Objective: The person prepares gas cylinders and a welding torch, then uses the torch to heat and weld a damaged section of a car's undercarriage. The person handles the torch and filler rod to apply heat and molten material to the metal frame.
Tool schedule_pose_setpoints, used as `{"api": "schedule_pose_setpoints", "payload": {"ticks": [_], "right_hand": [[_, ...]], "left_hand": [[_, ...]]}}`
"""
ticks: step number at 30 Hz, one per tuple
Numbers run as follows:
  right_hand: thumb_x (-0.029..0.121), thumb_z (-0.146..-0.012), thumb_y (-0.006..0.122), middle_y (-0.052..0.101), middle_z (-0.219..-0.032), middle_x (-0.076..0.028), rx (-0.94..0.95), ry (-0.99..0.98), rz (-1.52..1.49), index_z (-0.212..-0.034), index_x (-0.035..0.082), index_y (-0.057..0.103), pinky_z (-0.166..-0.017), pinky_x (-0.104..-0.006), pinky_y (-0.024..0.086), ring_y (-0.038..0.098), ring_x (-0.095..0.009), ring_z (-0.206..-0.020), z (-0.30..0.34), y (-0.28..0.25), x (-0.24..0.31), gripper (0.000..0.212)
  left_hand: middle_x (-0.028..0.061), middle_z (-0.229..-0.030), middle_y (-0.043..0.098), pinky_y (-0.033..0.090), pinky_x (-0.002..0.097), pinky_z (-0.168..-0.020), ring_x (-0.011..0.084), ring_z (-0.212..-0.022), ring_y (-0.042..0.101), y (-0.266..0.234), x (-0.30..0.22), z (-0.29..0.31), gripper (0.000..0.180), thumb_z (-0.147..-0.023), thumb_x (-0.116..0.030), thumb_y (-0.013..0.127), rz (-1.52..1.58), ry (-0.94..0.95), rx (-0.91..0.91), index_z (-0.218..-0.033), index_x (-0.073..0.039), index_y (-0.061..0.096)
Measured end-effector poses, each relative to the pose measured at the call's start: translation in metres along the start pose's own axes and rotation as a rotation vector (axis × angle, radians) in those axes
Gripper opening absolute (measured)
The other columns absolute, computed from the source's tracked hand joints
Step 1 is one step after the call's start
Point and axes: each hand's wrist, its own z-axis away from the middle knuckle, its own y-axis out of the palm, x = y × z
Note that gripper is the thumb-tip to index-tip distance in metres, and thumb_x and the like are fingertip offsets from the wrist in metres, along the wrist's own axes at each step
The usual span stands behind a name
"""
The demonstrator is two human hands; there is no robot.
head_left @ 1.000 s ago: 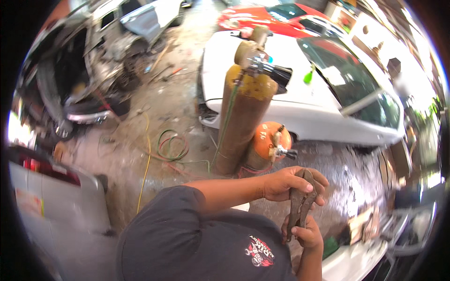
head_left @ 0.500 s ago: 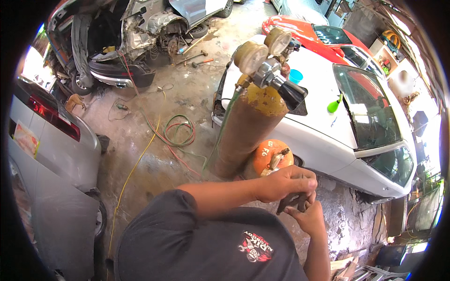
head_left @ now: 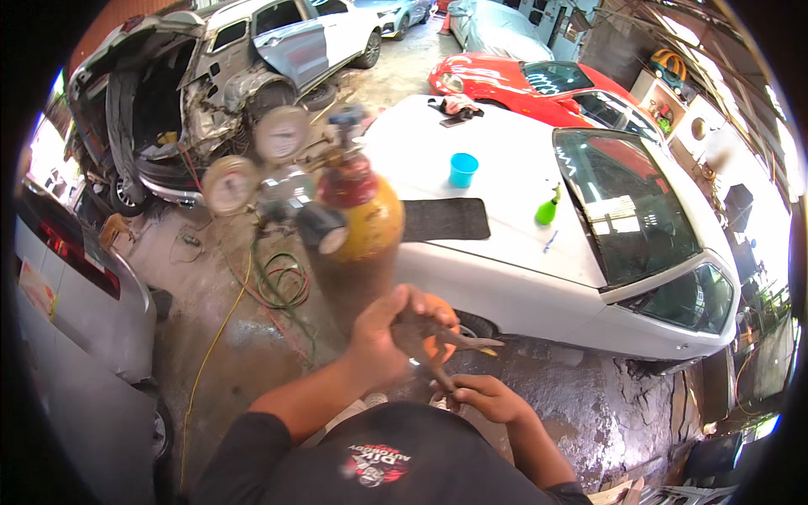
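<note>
In front of my chest, my left hand (head_left: 379, 337) is closed around a dark, soiled work glove (head_left: 410, 338), with narrow finger-like ends sticking out to the right and down. My right hand (head_left: 488, 397) pinches the lower end of the glove. Just beyond the left hand stands a tall gas cylinder (head_left: 347, 265), brown with a yellow shoulder and red neck. A regulator (head_left: 290, 192) with two round gauges is fitted to its valve, slightly blurred. The orange cylinder (head_left: 443, 307) beside it is mostly hidden behind my left hand.
A white car (head_left: 513, 286) at right carries a blue cup (head_left: 463, 170), a dark mat (head_left: 444, 219) and a green spray bottle (head_left: 547, 208). Red and green hoses (head_left: 282, 282) and a yellow cord (head_left: 217, 337) lie on the floor. A silver car (head_left: 84, 295) stands left.
My view has shifted, putting the cylinder and gauges farther left. My hands have moved apart slightly, and the glove is stretched out between them.
</note>
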Motion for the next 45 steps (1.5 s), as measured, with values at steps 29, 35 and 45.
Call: {"api": "schedule_pose_setpoints", "payload": {"ticks": [29, 35, 45], "right_hand": [[0.023, -0.067, 0.083, 0.056, -0.121, -0.020, -0.148, -0.175, 1.097, -0.139, 0.000, 0.047, -0.116, -0.0613, 0.032, 0.051, -0.041, -0.127, -0.066, -0.112, -0.055, 0.083], [0.017, -0.073, 0.076, 0.055, -0.108, -0.018, -0.251, -0.144, 1.247, -0.126, -0.002, 0.055, -0.102, -0.0507, 0.036, 0.053, -0.036, -0.107, -0.090, -0.125, -0.075, 0.060], [0.021, -0.074, 0.079, 0.056, -0.110, -0.016, -0.299, 0.082, 1.287, -0.124, 0.001, 0.053, -0.093, -0.0472, 0.040, 0.055, -0.034, -0.106, -0.109, -0.088, -0.083, 0.060]], "left_hand": [[0.0106, -0.121, 0.068, 0.053, 0.0429, -0.105, 0.0255, -0.116, 0.066, -0.134, 0.144, -0.064, 0.032, -0.104, -0.025, 0.067, -0.187, 0.067, -0.868, -0.129, -0.005, 0.062], [0.0219, -0.149, 0.051, 0.050, 0.0392, -0.112, 0.0252, -0.134, 0.059, -0.121, 0.072, -0.023, 0.061, -0.099, -0.002, 0.069, -0.931, 0.177, -1.008, -0.155, -0.002, 0.044], [0.0200, -0.143, 0.059, 0.055, 0.0404, -0.106, 0.0298, -0.129, 0.064, -0.118, 0.051, -0.020, 0.051, -0.093, -0.007, 0.074, -1.621, -0.116, -0.687, -0.142, -0.004, 0.058]]}}
